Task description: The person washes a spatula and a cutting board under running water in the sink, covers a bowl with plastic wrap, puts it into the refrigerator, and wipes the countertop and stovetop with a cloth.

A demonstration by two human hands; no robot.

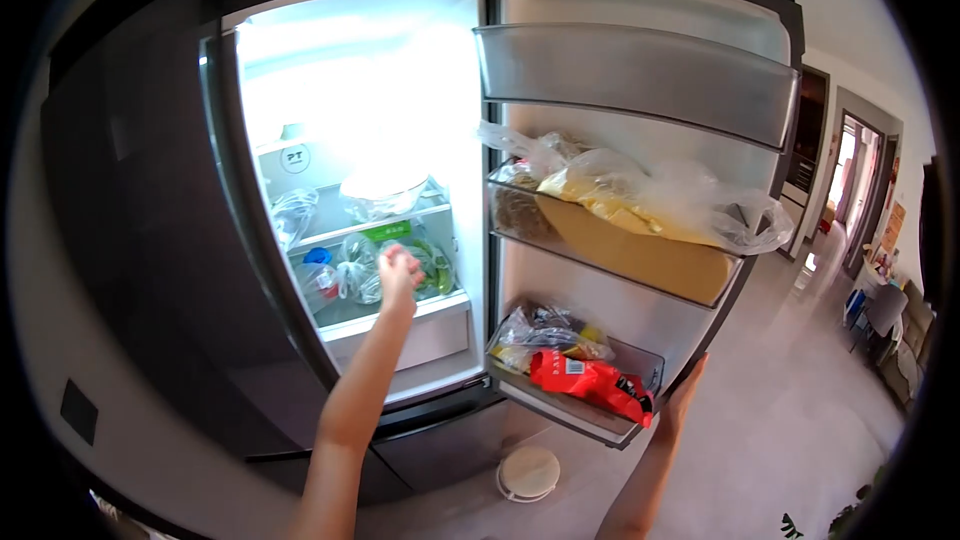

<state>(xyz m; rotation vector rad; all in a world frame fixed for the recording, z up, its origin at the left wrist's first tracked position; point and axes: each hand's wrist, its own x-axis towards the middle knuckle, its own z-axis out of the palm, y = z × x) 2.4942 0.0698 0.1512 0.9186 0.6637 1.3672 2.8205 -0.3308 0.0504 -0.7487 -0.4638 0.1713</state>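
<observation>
My left hand (pixel 401 275) reaches into the lit refrigerator, its fingers loosely bent and apart, with nothing visible in them. Behind it on the lower shelf are a clear plastic bag (pixel 358 270) and a bag of green vegetables (pixel 436 266); whether the hand touches either I cannot tell. My right hand (pixel 682 395) holds the outer edge of the open refrigerator door (pixel 745 280), low down, near the bottom bin. In that bin lies a red package (pixel 590 382) beside other plastic packets (pixel 550 328).
The middle door bin (pixel 640 255) carries bulging plastic bags (pixel 610 185) that overhang its rim. A bowl-like item (pixel 385 198) stands on an upper shelf. Below the door, a round pale-topped object (pixel 529 472) is on the floor. The closed dark door (pixel 140 210) is at left.
</observation>
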